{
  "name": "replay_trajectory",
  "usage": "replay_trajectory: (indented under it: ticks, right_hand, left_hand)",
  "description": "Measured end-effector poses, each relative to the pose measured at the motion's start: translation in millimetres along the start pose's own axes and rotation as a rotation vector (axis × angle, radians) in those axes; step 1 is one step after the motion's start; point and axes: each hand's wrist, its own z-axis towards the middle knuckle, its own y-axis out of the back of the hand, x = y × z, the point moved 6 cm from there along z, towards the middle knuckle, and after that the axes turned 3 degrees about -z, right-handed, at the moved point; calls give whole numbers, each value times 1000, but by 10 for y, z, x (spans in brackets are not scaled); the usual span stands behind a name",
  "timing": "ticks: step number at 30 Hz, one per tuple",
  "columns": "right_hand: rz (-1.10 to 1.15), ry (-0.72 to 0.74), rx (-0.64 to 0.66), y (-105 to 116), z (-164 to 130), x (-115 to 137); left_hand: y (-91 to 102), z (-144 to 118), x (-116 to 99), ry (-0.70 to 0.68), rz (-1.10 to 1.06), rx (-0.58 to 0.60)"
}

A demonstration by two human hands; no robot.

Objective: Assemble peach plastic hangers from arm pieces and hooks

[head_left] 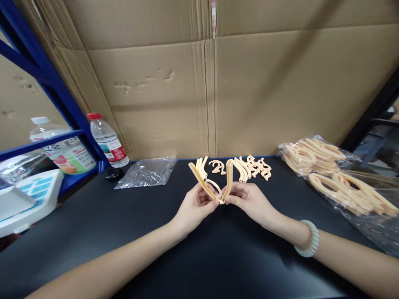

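Note:
Between my two hands, above the black table, is a beige plastic folding hanger (pixel 202 180), its two arms spread upward in a V and a curved piece showing between them. My left hand (pixel 199 203) pinches it low on the left, beside the joint. On the other side, my right hand (pixel 245 200) grips near the bottom of the right arm. The fingertips hide part of the joint. Just beyond my hands lie loose beige arm pieces (pixel 243 169), curved hooks (pixel 217 166) and a cluster of small curved parts (pixel 261 167).
Clear plastic bags of beige hanger parts (pixel 352 193) lie at the right. A flat clear bag (pixel 146 172), a dark mouse-like object (pixel 114 174) and a red-capped bottle (pixel 107 141) are at the left, near a blue shelf frame (pixel 59 95). Cardboard (pixel 156 91) stands behind the table (pixel 199 257).

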Motion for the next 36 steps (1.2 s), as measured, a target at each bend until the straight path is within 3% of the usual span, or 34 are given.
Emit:
replay_trajectory:
  ticks: [26,31,34,36]
  right_hand:
    - [-21,-25,-113,4,-18,-16]
    - [-118,-39,47,112,48,66]
    - [-204,9,184,295,75,240]
    - [-323,70,197,466,94,369]
  left_hand:
    - [63,1,25,17,-54,-94]
    - [113,3,32,55,-75,-106]
    - [152,14,3,87,-116,-132]
    - [176,22,-28,102,-141,-159]
